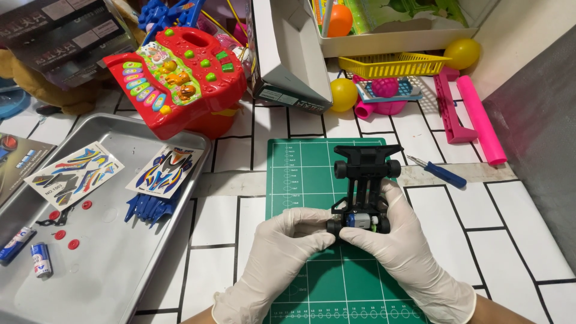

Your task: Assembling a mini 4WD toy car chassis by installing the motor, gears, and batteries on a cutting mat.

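A metal tray [120, 264] holds sticker sheets [75, 168], batteries [41, 259] and blue parts [147, 206].

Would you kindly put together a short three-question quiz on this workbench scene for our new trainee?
1. True or false: both gloved hands, left hand and right hand, are on the black toy car chassis.
2. Which lies to the right of the green cutting mat?
A. the blue-handled screwdriver
B. the metal tray
C. the red toy keyboard
3. Fill in: the two sticker sheets lie in the ____.

Key
1. True
2. A
3. metal tray
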